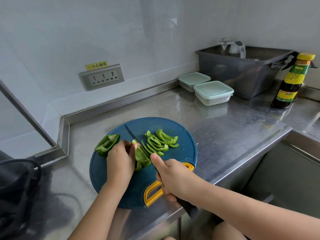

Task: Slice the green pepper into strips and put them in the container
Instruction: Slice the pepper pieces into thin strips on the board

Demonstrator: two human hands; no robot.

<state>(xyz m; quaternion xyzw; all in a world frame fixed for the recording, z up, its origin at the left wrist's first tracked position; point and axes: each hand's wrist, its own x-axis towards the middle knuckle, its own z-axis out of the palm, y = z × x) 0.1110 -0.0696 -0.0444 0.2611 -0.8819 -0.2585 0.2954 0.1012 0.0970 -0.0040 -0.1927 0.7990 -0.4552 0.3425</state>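
Note:
On the round blue cutting board (174,125) my left hand (119,161) presses a piece of green pepper (142,158) down. My right hand (173,177) grips a dark-handled knife (133,135); its blade lies along the right side of that piece, tip pointing to the far left. Several cut strips (159,142) lie to the right of the blade. Another large pepper piece (106,144) rests at the board's left edge. Two lidded clear containers (213,92) (194,81) stand at the back of the counter, both closed.
A grey plastic tub (242,71) holding a glass and a kettle sits at the back right. A dark sauce bottle (292,82) stands right of it. A wall socket (102,77) is behind the board, a sink (294,170) lies to the right, and a black object (15,187) sits at the left.

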